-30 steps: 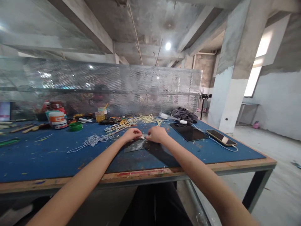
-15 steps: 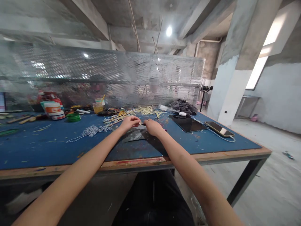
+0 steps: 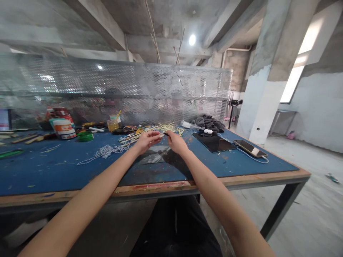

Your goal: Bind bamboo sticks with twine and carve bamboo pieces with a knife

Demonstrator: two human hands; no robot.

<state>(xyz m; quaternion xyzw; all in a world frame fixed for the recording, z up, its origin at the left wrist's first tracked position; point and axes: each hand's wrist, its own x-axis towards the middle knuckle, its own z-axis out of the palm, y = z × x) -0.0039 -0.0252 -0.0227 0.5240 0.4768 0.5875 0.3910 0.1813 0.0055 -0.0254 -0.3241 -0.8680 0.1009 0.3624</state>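
Note:
My left hand [image 3: 147, 141] pinches a small whitish piece [image 3: 161, 135] between its thumb and fingertips. Close beside it, my right hand [image 3: 177, 142] is closed round a thin dark tool [image 3: 166, 134], whose tip points at the piece; its kind is too small to make out. Below both hands a grey, shiny sheet [image 3: 155, 157] lies on the blue table mat [image 3: 214, 166]. Behind them is a loose heap of pale yellow strips [image 3: 167, 126]. Left of my left hand lies a tangle of blue-and-white cord [image 3: 105, 151].
A black tablet [image 3: 214, 142] with a white earphone case, a phone [image 3: 250, 148] on a cable and dark cloth [image 3: 211, 123] lie to the right. Paint tubs [image 3: 64, 128], a green-lidded jar [image 3: 85, 136] and a yellowish cup [image 3: 113, 125] stand left. A perforated metal screen [image 3: 150, 89] closes the back.
Both hands have risen a little from the sheet, and the pale piece shows more plainly at my left fingertips. The camera view has tipped slightly upward.

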